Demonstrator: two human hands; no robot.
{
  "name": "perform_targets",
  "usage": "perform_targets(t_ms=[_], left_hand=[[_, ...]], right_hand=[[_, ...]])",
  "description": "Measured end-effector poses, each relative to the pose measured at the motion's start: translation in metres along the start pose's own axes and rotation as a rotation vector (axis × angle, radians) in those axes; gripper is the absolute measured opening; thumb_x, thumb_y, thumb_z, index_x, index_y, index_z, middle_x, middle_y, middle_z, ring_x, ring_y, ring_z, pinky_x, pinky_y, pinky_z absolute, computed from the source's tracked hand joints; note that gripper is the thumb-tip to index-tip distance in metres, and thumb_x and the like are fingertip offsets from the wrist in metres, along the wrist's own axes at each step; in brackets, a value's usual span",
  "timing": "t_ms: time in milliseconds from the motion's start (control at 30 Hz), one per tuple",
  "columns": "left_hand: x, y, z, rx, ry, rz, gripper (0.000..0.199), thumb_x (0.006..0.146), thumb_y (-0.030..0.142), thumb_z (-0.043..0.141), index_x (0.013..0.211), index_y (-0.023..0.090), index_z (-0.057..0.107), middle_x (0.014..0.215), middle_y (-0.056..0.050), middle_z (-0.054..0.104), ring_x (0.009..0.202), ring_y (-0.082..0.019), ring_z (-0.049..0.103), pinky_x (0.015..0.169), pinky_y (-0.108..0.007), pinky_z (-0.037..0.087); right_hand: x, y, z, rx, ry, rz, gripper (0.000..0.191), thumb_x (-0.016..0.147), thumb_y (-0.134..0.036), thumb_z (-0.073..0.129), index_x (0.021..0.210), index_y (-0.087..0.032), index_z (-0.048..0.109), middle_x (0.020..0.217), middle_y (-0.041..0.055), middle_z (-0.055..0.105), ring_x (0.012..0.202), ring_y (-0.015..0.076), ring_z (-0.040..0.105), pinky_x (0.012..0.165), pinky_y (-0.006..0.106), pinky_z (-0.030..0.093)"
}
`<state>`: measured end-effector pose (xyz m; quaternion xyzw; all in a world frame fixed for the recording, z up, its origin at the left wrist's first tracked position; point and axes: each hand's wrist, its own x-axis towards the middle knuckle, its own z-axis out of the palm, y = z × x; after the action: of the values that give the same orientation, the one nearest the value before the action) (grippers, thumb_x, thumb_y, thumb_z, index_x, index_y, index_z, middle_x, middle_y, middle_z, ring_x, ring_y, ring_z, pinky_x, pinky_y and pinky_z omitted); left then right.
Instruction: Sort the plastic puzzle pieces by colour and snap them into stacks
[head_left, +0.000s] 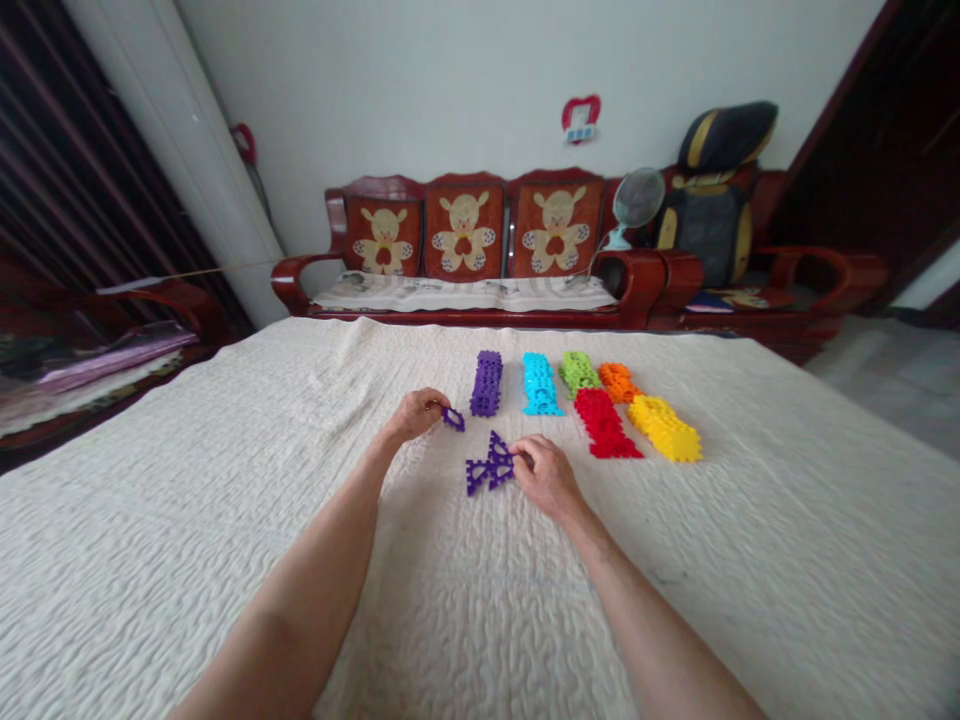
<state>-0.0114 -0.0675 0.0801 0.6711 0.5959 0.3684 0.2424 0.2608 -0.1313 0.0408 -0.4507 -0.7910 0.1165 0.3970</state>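
Observation:
Between the fingertips of my left hand (420, 412) is a small purple interlocking tile (453, 418) with a toothed edge and an open middle. My right hand (546, 476) pinches the right side of a few purple triangular tiles (490, 466), which sit close together over the cover; whether they are all joined I cannot tell. The two hands are apart, with the left one slightly farther forward. Beyond them lies a row of purple tiles (487, 384), packed side by side.
More toothed tiles lie in colour groups to the right: light blue (539, 384), green (579, 374), orange (617, 382), red (604, 424) and yellow (664, 428). A cream quilted cover (225, 520) spreads beneath everything. Behind it stand a wooden sofa (296, 285) and a fan (637, 198).

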Motion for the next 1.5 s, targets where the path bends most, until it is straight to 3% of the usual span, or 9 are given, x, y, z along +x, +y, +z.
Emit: perform_targets(t_ms=[100,267,367,533,700,867,1000,1300,1500], left_hand=[[-0.002,-0.002,-0.009,0.09,-0.073,0.017,0.028,0.064,0.012,0.052,0.078,0.018,0.076,0.084,-0.001,0.076,0.082,-0.015,0.068,0.079,-0.024,0.053],[-0.002,0.004,-0.013,0.325,-0.035,-0.075,0.026,0.073,0.022,0.06,0.091,0.02,0.079,0.078,-0.002,0.076,0.076,-0.016,0.067,0.076,-0.024,0.051],[-0.001,0.01,-0.009,0.464,-0.068,-0.139,0.012,0.069,0.028,0.07,0.075,0.02,0.078,0.063,-0.003,0.07,0.069,-0.018,0.066,0.07,-0.024,0.049],[-0.002,0.023,0.004,0.563,-0.061,-0.186,0.009,0.062,0.014,0.069,0.055,0.02,0.07,0.053,-0.004,0.063,0.071,-0.021,0.067,0.069,-0.024,0.047],[-0.002,0.037,0.019,0.417,-0.037,-0.23,0.013,0.073,0.022,0.065,0.076,0.018,0.077,0.068,-0.004,0.072,0.072,-0.019,0.067,0.068,-0.025,0.047],[0.003,0.045,0.043,0.226,0.161,-0.124,0.02,0.082,0.025,0.062,0.093,0.016,0.075,0.087,-0.005,0.076,0.08,-0.017,0.067,0.079,-0.026,0.05],[0.006,0.045,0.056,0.23,0.175,-0.051,0.019,0.082,0.024,0.064,0.095,0.016,0.074,0.09,-0.007,0.075,0.084,-0.018,0.068,0.084,-0.029,0.051],[0.01,0.027,0.062,0.24,0.223,-0.01,0.021,0.085,0.025,0.062,0.101,0.016,0.073,0.093,-0.007,0.073,0.086,-0.017,0.066,0.086,-0.028,0.049],[0.007,0.028,0.057,0.227,0.241,0.01,0.028,0.087,0.027,0.059,0.108,0.015,0.073,0.098,-0.008,0.073,0.082,-0.016,0.065,0.086,-0.027,0.049]], right_hand=[[0.0,0.0,0.0,-0.006,0.007,-0.003,0.019,0.08,-0.008,0.052,0.083,-0.02,0.066,0.088,0.0049,0.07,0.088,0.0195,0.065,0.084,0.031,0.048],[0.0,0.0,0.0,-0.006,0.007,-0.01,0.019,0.08,-0.008,0.053,0.083,-0.021,0.066,0.087,0.0047,0.07,0.088,0.0195,0.065,0.083,0.031,0.048],[0.0,0.0,0.0,-0.005,0.008,-0.009,0.019,0.08,-0.008,0.053,0.084,-0.021,0.066,0.088,0.0045,0.07,0.088,0.0192,0.065,0.083,0.031,0.048],[0.0,0.0,0.0,-0.009,0.006,-0.009,0.019,0.08,-0.008,0.054,0.084,-0.021,0.066,0.088,0.0041,0.07,0.088,0.019,0.065,0.083,0.03,0.048],[0.0,-0.001,0.0,-0.015,-0.003,0.006,0.019,0.081,-0.008,0.054,0.086,-0.021,0.067,0.09,0.005,0.07,0.089,0.0193,0.065,0.084,0.031,0.048],[0.0,-0.001,0.001,-0.034,-0.007,0.012,0.019,0.081,-0.009,0.054,0.086,-0.021,0.068,0.09,0.005,0.071,0.091,0.0196,0.065,0.085,0.031,0.048],[-0.001,0.0,0.002,-0.035,-0.001,0.007,0.019,0.08,-0.009,0.054,0.086,-0.022,0.067,0.09,0.0041,0.071,0.09,0.0189,0.065,0.085,0.031,0.049],[0.0,-0.002,0.001,-0.029,-0.001,0.023,0.021,0.079,-0.008,0.053,0.085,-0.021,0.068,0.09,0.0051,0.071,0.091,0.0198,0.065,0.086,0.032,0.049],[0.001,-0.001,0.001,-0.018,0.001,0.022,0.02,0.079,-0.009,0.053,0.085,-0.022,0.068,0.091,0.0054,0.072,0.091,0.0199,0.065,0.087,0.032,0.049]])
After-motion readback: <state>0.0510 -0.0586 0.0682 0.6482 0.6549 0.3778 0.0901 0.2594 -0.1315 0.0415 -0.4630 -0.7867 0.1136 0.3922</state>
